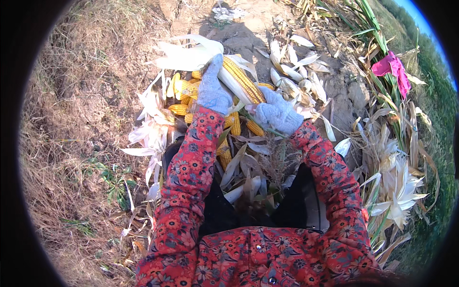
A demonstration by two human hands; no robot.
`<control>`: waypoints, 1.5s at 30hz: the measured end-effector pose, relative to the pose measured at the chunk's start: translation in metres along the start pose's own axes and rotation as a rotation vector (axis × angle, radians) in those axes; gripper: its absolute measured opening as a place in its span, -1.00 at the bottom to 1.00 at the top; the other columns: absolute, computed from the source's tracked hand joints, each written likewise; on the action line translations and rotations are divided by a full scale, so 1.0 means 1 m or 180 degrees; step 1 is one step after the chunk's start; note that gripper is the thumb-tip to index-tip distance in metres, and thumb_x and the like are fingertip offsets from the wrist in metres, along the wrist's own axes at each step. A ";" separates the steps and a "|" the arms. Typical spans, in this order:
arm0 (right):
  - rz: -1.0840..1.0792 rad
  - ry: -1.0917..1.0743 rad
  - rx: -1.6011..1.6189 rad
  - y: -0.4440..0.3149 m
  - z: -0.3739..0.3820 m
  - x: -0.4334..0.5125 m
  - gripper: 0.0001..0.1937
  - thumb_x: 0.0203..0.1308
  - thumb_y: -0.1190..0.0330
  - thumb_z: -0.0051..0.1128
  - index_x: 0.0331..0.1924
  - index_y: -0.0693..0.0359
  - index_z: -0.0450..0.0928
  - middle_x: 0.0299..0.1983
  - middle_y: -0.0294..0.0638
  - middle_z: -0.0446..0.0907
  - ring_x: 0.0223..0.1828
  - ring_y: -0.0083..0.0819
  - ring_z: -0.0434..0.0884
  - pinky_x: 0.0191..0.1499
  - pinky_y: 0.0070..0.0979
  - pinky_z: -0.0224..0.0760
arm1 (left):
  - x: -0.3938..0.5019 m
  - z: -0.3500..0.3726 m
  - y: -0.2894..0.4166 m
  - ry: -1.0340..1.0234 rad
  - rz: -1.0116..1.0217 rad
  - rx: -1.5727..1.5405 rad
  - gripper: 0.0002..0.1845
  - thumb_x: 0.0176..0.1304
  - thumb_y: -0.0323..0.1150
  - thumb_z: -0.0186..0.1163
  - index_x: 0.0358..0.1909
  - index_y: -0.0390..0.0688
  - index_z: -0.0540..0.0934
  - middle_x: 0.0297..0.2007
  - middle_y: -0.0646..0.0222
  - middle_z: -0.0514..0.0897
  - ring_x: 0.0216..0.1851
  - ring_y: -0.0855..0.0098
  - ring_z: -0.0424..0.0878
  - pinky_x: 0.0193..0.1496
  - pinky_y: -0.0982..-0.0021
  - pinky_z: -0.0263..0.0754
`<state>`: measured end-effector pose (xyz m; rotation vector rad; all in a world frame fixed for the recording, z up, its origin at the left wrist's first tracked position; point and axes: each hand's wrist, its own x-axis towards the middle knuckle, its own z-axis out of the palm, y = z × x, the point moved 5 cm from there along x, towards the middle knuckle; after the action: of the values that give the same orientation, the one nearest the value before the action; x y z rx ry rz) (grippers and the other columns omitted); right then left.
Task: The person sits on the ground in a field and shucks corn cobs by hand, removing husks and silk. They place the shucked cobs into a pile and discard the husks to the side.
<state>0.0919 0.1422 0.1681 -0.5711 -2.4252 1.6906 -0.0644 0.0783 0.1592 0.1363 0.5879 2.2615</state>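
A partly husked ear of corn [241, 77] with yellow kernels is held between my two gloved hands, tilted with its upper end to the left. My left hand [214, 86], in a pale knitted glove, is shut on the pulled-back husk [193, 53] beside the ear's upper end. Around the lower end and its stem, my right hand [274, 109] is shut, in a matching glove. A green stalk runs beneath the right hand. Under the hands lie several bare yellow corn ears [183, 88], partly hidden by the gloves and sleeves.
Unhusked ears [287, 79] lie on the soil at the upper right. Loose dry husks [150, 132] lie left of the corn; more husks [394, 190] and stalks are along the right. A pink cloth [392, 71] rests on green stalks. Dry grass [79, 118] covers the left ground.
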 end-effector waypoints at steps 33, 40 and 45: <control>-0.1059 0.1591 0.1504 0.010 -0.092 0.006 -0.72 0.42 0.23 0.06 -0.04 0.30 0.57 -0.25 -0.24 0.63 -0.38 -0.50 0.61 -0.34 -0.56 0.51 | -0.018 0.002 -0.026 -0.0915 0.0511 0.2804 -0.40 0.45 -0.08 0.10 0.35 -0.26 0.32 0.29 0.15 0.42 0.32 0.31 0.34 0.39 0.29 0.21; -0.1179 0.2482 0.1474 0.030 -0.149 0.008 -0.80 0.43 0.30 -0.02 -0.31 0.22 0.49 -0.58 -0.32 0.45 -0.62 -0.48 0.40 -0.48 -0.51 0.36 | -0.051 0.010 -0.064 -0.1635 0.0146 0.2760 -0.36 0.31 -0.01 0.26 0.25 -0.28 0.44 0.14 0.13 0.54 0.19 0.26 0.47 0.32 0.24 0.31; -0.1257 0.2503 0.3864 0.044 -0.186 -0.003 -0.82 0.44 0.38 -0.12 -0.34 0.23 0.41 -0.65 -0.28 0.35 -0.67 -0.38 0.34 -0.53 -0.48 0.33 | -0.063 0.025 -0.074 -0.2036 -0.0095 0.3279 -0.47 0.27 -0.11 0.32 0.12 -0.28 0.51 -0.12 0.19 0.65 -0.14 0.33 0.62 -0.03 0.31 0.55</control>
<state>0.1635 0.3176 0.1951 -0.3767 -0.6889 1.8403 0.0358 0.0856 0.1527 1.2713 1.2901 1.5283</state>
